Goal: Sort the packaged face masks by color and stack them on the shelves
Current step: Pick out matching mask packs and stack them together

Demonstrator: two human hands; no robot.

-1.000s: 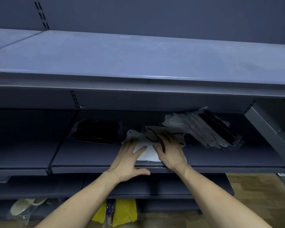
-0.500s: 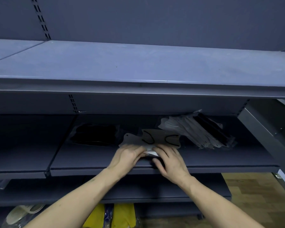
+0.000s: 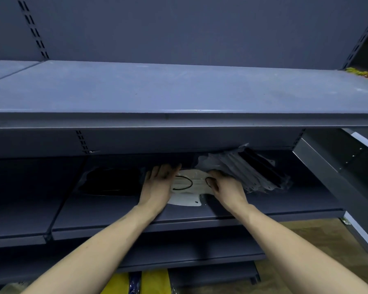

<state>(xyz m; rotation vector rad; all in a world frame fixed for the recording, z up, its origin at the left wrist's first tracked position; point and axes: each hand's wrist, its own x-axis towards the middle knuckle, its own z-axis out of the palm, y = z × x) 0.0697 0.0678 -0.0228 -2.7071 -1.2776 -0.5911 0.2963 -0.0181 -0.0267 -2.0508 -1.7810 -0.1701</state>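
A beige packaged mask with black ear loops lies on a white mask pack in the middle of the grey shelf. My left hand lies with straight fingers against the beige pack's left end. At the right end, my right hand holds the pack, thumb on top and fingers curled round the edge. A stack of black masks sits to the left. To the right, a pile of white and black mask packs leans against the back.
The upper shelf overhangs close above my hands. A slanted metal panel bounds the shelf on the right. Yellow packs lie on the lowest level, and wooden floor shows at the lower right.
Both hands have moved deeper into the shelf, carrying the beige mask pack back from the front edge onto the white pack. The camera has tilted up slightly.
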